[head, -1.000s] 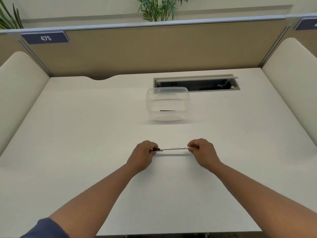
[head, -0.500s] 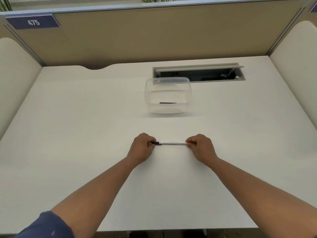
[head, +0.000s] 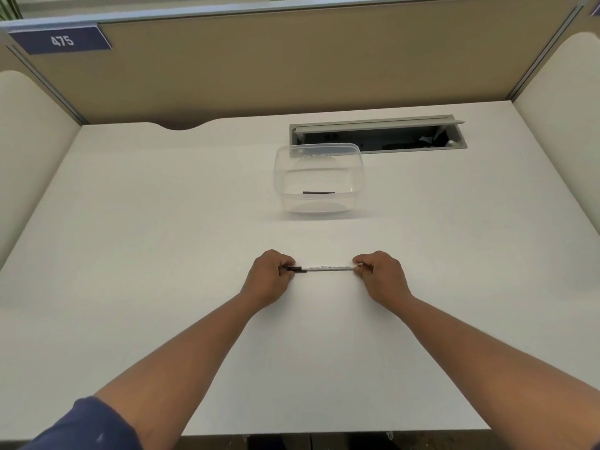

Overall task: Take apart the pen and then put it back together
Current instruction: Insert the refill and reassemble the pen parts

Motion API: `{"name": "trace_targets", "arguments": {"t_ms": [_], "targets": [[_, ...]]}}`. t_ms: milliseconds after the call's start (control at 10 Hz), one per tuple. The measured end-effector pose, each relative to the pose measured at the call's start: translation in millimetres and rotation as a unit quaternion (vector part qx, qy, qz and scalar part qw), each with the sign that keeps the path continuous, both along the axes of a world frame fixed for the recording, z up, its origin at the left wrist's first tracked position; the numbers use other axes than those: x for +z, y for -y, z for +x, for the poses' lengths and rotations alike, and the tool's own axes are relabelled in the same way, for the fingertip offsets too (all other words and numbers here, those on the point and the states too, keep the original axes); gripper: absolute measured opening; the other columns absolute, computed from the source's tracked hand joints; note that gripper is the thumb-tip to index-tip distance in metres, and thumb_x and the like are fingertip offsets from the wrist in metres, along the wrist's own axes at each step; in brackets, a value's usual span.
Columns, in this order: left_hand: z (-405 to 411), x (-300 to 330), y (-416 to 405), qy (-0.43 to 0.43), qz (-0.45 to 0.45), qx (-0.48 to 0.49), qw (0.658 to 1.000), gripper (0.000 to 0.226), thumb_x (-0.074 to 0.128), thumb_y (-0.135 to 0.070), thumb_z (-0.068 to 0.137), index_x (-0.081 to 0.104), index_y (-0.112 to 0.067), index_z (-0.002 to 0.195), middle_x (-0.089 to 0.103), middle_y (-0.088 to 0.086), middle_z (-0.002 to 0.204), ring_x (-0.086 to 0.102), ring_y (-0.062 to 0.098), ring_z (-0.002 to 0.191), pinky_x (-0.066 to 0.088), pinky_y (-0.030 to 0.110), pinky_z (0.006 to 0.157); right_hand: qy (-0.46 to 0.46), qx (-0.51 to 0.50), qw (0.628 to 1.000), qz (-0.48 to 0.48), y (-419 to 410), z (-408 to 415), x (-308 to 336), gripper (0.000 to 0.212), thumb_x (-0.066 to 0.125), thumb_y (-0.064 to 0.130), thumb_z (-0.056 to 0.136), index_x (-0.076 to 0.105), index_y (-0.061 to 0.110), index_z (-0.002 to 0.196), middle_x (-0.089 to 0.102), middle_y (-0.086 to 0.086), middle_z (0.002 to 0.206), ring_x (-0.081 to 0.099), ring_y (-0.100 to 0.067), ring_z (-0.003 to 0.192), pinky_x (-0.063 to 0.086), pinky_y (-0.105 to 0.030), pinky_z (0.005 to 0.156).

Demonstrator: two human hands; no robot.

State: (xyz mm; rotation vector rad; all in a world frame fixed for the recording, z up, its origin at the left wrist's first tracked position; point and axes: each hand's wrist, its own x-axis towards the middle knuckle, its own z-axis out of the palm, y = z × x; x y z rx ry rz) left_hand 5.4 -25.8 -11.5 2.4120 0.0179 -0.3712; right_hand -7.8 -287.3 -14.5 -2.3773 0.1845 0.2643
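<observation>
Bright, soft shadows; perhaps edge-warped

A slim white pen (head: 328, 267) with a black left end lies level, apparently just above the desk (head: 162, 222).

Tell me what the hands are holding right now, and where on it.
The pen: the left hand pinches its dark end, the right hand its white end, held level above the desk.
</observation>
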Motion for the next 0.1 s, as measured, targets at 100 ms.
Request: {"name": "trace_targets", "arguments": {"t_ms": [100], "targets": [[2.3, -1.6, -0.1, -0.001, -0.007, 0.005, 1.000, 0.026, 0.065, -0.008, 0.089, 0.072, -0.015, 0.113, 0.059, -0.001, 0.107, 0.059, 0.018, 0.100, 0.041, 0.022, 0.084, 0.000, -0.006, 1.000, 0.003, 1.6, 1.9, -4.3, 0.026, 0.061, 0.015, 0.094, 0.071, 0.016, 0.118, 0.065, -0.004, 0.102, 0.059, -0.020, 0.097, 0.043, -0.029, 0.083]]}}
